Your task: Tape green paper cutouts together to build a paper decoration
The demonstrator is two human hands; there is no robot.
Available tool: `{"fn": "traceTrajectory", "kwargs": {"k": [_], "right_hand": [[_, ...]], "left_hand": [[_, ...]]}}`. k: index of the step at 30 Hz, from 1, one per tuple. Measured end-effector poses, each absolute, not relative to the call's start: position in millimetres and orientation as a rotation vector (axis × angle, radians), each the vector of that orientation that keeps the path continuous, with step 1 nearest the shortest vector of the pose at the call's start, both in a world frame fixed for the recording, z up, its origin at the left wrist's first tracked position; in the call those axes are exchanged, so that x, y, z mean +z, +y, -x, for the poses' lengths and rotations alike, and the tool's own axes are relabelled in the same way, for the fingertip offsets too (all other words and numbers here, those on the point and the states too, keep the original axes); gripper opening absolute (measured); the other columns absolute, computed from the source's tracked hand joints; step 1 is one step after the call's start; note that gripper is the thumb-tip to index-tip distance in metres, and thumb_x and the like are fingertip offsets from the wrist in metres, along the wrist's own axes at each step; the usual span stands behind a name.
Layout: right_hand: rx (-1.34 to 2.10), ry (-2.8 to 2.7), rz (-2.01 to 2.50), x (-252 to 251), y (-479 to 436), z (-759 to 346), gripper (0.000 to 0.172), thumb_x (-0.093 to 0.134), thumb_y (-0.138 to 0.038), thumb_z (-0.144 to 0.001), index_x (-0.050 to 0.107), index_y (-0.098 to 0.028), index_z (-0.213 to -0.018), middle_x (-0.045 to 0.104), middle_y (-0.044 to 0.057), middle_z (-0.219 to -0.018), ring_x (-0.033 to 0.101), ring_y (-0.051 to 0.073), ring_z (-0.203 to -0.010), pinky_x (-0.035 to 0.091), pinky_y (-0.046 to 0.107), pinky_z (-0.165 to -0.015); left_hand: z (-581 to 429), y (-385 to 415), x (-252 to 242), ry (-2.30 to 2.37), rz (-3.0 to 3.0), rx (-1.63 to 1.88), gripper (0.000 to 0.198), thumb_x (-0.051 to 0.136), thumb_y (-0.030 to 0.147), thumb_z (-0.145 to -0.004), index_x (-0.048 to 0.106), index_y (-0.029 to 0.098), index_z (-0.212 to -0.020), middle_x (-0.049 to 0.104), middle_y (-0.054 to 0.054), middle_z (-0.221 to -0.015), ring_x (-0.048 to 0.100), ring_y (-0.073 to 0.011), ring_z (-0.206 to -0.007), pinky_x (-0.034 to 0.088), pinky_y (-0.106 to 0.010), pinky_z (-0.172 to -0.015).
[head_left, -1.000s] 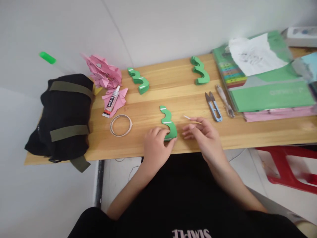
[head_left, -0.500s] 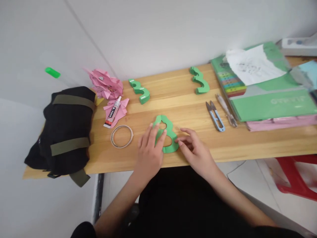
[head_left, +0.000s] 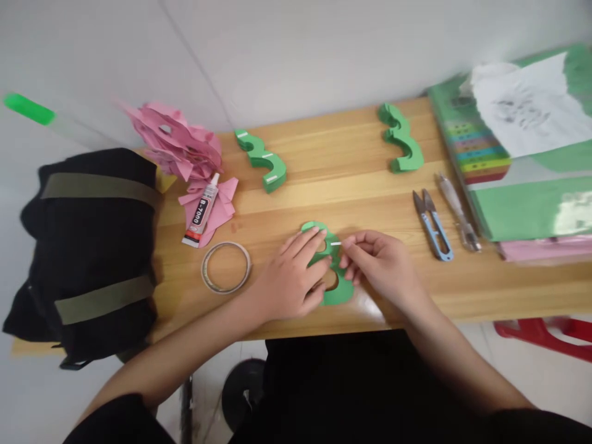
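Observation:
A green paper cutout [head_left: 340, 293] with a wavy outline and two holes lies on the wooden table [head_left: 333, 185]. My left hand [head_left: 293, 274] rests on its left side, fingers stretched out flat and covering part of it. At the cutout's right edge, my right hand [head_left: 382, 259] pinches a thin white strip [head_left: 335, 243] between thumb and forefinger. The strip's free end reaches over the green paper; I cannot tell if it is stuck there. To the left of my left hand lies a roll of tape [head_left: 204, 271], nearly used up.
Two wavy green stacks, a left one [head_left: 275, 176] with white strips and a right one [head_left: 409, 145], sit at the back. Blue snips [head_left: 435, 231] and a pen [head_left: 457, 209] lie right, beside green folders [head_left: 531, 213]. Pink paper [head_left: 180, 145], a glue tube [head_left: 201, 213] and a black bag [head_left: 99, 246] are left.
My right hand has closed to a pinch, with the white strip now showing in it. My left hand lies more across the cutout. The view has shifted closer.

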State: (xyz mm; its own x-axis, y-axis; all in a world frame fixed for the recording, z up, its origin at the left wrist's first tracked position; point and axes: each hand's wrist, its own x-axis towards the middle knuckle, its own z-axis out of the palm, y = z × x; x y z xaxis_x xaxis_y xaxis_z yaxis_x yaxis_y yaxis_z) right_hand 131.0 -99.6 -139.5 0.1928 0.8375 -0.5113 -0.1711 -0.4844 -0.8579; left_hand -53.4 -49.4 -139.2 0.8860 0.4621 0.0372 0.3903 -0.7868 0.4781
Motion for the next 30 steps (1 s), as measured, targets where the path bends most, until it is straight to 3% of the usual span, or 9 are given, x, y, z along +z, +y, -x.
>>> {"fn": "traceTrajectory", "kwargs": {"k": [5, 13, 30], "right_hand": [[1.425, -0.598, 1.693, -143, -95, -125, 0.027, 0.073, -0.040, -0.075, 0.060, -0.018, -0.069, 0.064, -0.001, -0.054, 0.057, 0.009, -0.039, 0.046, 0.019, -0.036], [1.306, -0.625, 1.837, -143, -98, -120, 0.022, 0.071, -0.039, -0.078, 0.063, -0.019, -0.071, 0.065, 0.000, -0.054, 0.059, 0.011, -0.039, 0.049, 0.021, -0.036], [1.305, -0.652, 1.902, -139, -97, -119, 0.020, 0.067, -0.035, -0.079, 0.061, -0.017, -0.074, 0.064, -0.002, -0.052, 0.059, 0.010, -0.038, 0.049, 0.017, -0.037]], "left_hand": [[57, -46, -150, 0.587, -2.539, 0.295, 0.028, 0.059, 0.029, -0.087, 0.068, 0.013, -0.108, 0.045, -0.023, -0.149, 0.037, -0.0388, -0.142, 0.034, -0.059, -0.113], [58, -41, -154, 0.607, -2.374, 0.268, 0.049, 0.058, 0.034, -0.090, 0.054, 0.013, -0.134, 0.050, -0.018, -0.147, 0.038, -0.0319, -0.143, 0.022, -0.055, -0.120], [58, -42, -155, 0.587, -2.780, 0.334, 0.050, 0.044, 0.040, -0.098, 0.053, 0.005, -0.132, 0.056, -0.015, -0.142, 0.048, -0.0269, -0.135, 0.029, -0.046, -0.116]]}}
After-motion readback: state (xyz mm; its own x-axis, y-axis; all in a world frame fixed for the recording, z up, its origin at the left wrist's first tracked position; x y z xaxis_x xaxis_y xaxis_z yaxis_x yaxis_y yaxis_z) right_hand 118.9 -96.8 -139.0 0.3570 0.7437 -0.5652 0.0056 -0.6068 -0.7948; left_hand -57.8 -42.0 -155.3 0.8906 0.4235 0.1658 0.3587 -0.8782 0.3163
